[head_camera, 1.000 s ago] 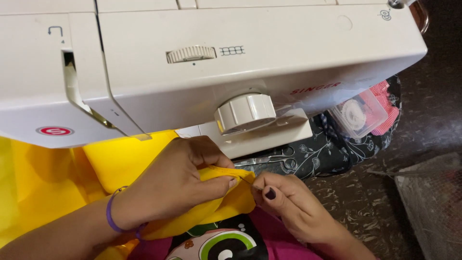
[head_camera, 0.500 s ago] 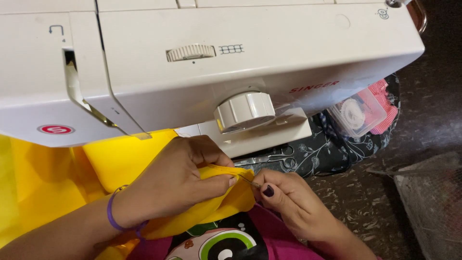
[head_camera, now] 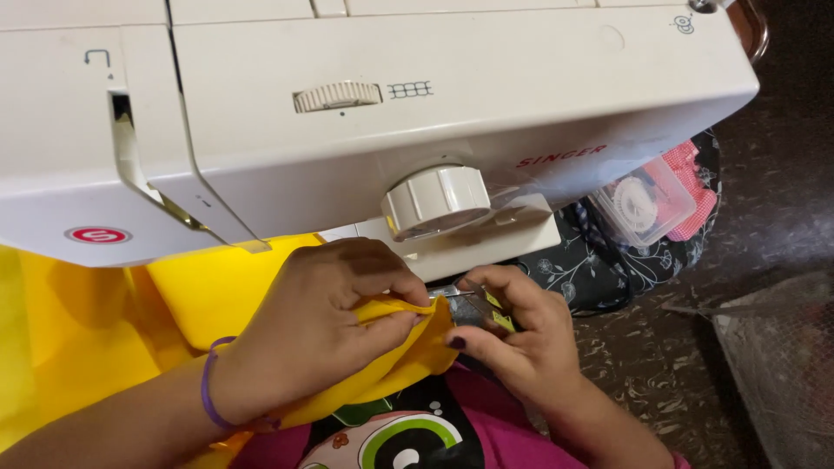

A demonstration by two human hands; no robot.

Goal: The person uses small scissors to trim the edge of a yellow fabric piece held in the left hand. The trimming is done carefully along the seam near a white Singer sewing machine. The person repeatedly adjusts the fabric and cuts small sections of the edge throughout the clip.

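My left hand (head_camera: 321,330), with a purple band on its wrist, pinches a folded edge of yellow fabric (head_camera: 204,295) just below a white sewing machine (head_camera: 391,113). My right hand (head_camera: 521,347), nails painted dark, meets that fold from the right. Its fingers are curled around a small dark tool with a thin metal tip (head_camera: 453,293) that points at the fabric's edge. What kind of tool it is I cannot tell. The rest of the yellow fabric spreads to the left under the machine's arm.
A round cream dial (head_camera: 434,198) sticks out of the machine just above my hands. To the right lie a dark floral cloth (head_camera: 599,265), a clear plastic box (head_camera: 647,201) holding a bobbin, a red checked piece and a grey mesh sack (head_camera: 773,365) on dark floor.
My right hand's fingers have curled up from lying on the fold and now show the small tool at the fabric's edge. My left hand keeps its pinch, barely shifted.
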